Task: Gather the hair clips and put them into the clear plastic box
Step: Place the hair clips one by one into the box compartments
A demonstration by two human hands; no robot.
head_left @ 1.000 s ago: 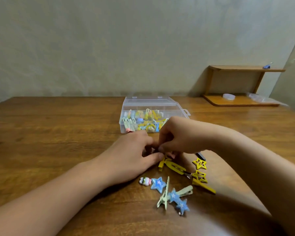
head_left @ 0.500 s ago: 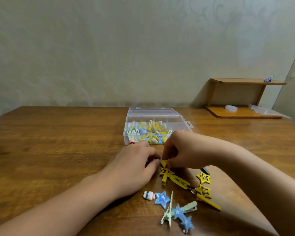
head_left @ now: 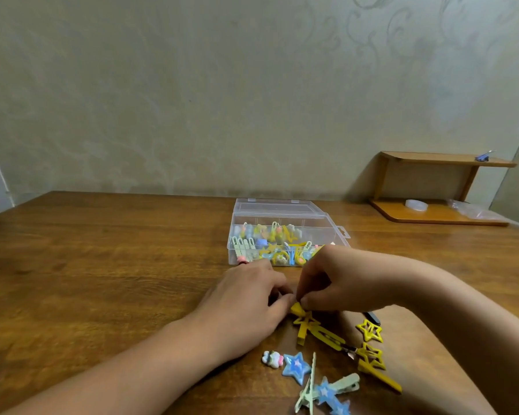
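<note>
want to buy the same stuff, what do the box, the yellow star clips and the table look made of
Box: clear hard plastic, glossy; the clips inside show through.
Yellow star clips: look like matte painted metal or plastic; thin cut-out outlines, can't tell which.
Table: wood or wood veneer, brown grain with a soft sheen.

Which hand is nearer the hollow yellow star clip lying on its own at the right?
Right. The right hand sits just up-left of that star clip; the left hand is farther left, beyond it.
</note>
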